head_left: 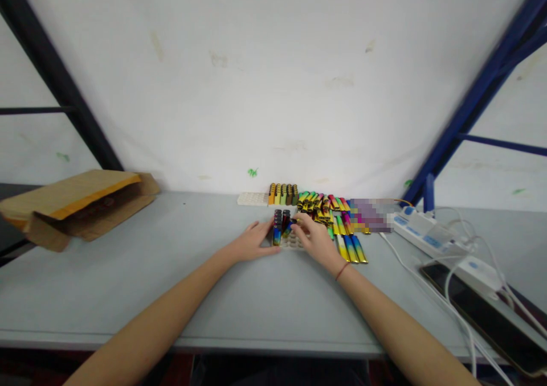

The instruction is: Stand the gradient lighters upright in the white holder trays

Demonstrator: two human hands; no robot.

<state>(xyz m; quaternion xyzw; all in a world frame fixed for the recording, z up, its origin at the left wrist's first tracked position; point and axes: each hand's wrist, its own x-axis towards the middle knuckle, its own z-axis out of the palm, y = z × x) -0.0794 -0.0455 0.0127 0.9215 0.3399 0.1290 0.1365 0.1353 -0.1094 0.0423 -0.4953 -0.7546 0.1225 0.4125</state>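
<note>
My left hand (252,242) rests on the grey table (128,272) with fingers spread flat beside a white slotted tray (293,241). Several dark rainbow-tinted lighters (280,224) stand upright in that tray. My right hand (314,239) is pinched on one lighter (289,224) at the tray's top, fingers curled round it. A loose heap of colourful lighters (329,209) lies just right of my right hand, with three lying flat (352,248) by my wrist.
A second white tray (253,198) holding several yellow-brown lighters (282,193) stands against the white wall. An open cardboard box (81,204) lies at far left. A white power strip (427,232), cables and a dark phone (482,309) occupy the right. Blue shelf posts frame the right.
</note>
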